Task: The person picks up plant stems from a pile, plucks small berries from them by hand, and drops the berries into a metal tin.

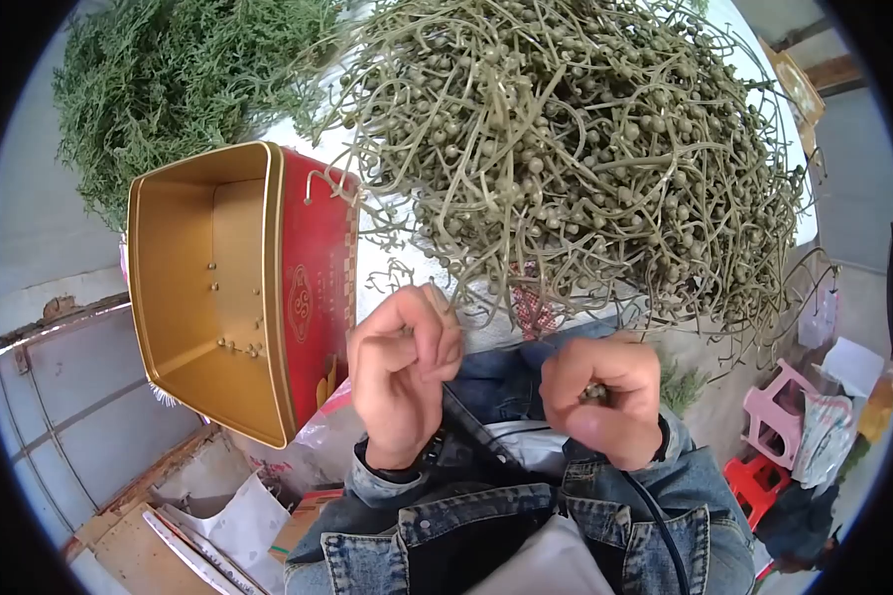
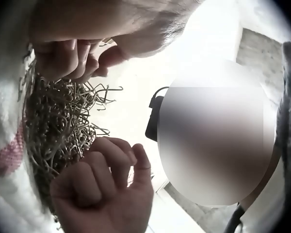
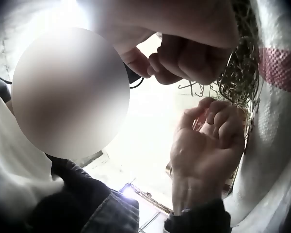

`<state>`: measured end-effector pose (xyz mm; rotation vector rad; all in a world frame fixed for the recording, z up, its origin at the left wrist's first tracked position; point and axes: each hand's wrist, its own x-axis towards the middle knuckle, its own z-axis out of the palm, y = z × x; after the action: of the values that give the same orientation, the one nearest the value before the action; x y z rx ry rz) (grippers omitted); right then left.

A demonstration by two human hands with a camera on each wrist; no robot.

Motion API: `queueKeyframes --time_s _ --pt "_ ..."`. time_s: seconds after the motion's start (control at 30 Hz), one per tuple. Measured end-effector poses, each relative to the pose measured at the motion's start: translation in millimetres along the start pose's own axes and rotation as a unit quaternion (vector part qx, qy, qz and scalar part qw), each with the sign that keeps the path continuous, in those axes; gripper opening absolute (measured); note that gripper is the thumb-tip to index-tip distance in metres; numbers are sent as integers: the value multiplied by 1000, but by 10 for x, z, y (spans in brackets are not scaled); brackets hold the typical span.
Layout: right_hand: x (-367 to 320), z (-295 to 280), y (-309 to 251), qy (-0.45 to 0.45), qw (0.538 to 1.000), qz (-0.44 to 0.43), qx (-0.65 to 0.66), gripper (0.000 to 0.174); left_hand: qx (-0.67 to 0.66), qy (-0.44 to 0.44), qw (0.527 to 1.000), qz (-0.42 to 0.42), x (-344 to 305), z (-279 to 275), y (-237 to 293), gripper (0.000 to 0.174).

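Observation:
In the head view my right hand (image 1: 605, 397) is curled, with small round green berries (image 1: 595, 394) showing inside its fingers. My left hand (image 1: 402, 372) is raised beside it, fingers bent in toward the palm, and no object shows in its grasp. A big heap of curled green stems with round berries (image 1: 605, 169) lies just beyond both hands. Left of the left hand, a red tin box (image 1: 313, 297) lies with its gold-lined opening facing me; a few loose berries (image 1: 238, 347) are inside. The left wrist view shows the right hand (image 2: 104, 187) with folded fingers.
Feathery green sprigs (image 1: 189, 79) are piled behind the tin. White woven sacking (image 1: 392, 263) with a red patch lies beneath the heap. At right on the floor are a pink stool (image 1: 779, 412) and a red stool (image 1: 754, 486). Cardboard (image 1: 149, 535) leans at lower left.

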<state>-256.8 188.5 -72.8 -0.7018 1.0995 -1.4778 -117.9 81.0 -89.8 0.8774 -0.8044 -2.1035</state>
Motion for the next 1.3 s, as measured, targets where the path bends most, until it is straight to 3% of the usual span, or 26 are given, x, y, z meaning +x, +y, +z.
queueKeyframes --time_s 0.1,0.2,0.23,0.4,0.47,0.5,0.6,0.67,0.77,0.87,1.03,1.07,1.13,1.17,1.27,1.3 --pt "27 -3 11 -31 999 0 -38 24 100 28 993 46 56 30 5 17" --pt "44 -28 -16 -55 997 17 -51 25 273 -20 957 98 81 126 -77 18" --pt "39 -39 -35 -64 996 36 -45 26 274 -20 957 96 103 134 -92 18" --pt "16 -39 -50 -76 991 97 -44 30 429 -41 884 181 191 178 -155 24" --pt "27 -29 -25 -73 992 84 -62 29 492 -55 842 214 203 198 -137 25" --pt "38 -20 6 -71 992 71 -78 28 492 -52 842 214 193 180 -138 25" --pt "66 70 86 -36 996 58 -60 26 295 -113 944 95 117 89 -126 26" --pt "124 123 103 34 998 44 -11 24 254 -114 958 68 106 7 -98 25" --pt "214 144 124 48 997 50 -18 21 169 -124 978 10 92 -85 -43 23" --pt "237 155 114 68 995 69 -38 23 -3 -126 988 -95 58 -105 -19 20" --pt "320 185 193 85 986 109 -91 26 35 -76 994 -64 -76 -247 -67 15" --pt "354 183 200 88 984 110 -106 25 179 -85 980 7 -103 -234 -39 12" --pt "377 131 160 50 981 121 -141 23 447 -100 877 147 -133 -201 6 9" --pt "375 95 132 12 975 133 -176 21 447 -102 877 146 -123 -189 3 9" --pt "396 49 78 -28 966 130 -222 20 542 -138 776 291 -71 -124 -38 9" --pt "408 46 66 -39 964 118 -233 21 540 -140 777 292 -69 -108 -30 9"
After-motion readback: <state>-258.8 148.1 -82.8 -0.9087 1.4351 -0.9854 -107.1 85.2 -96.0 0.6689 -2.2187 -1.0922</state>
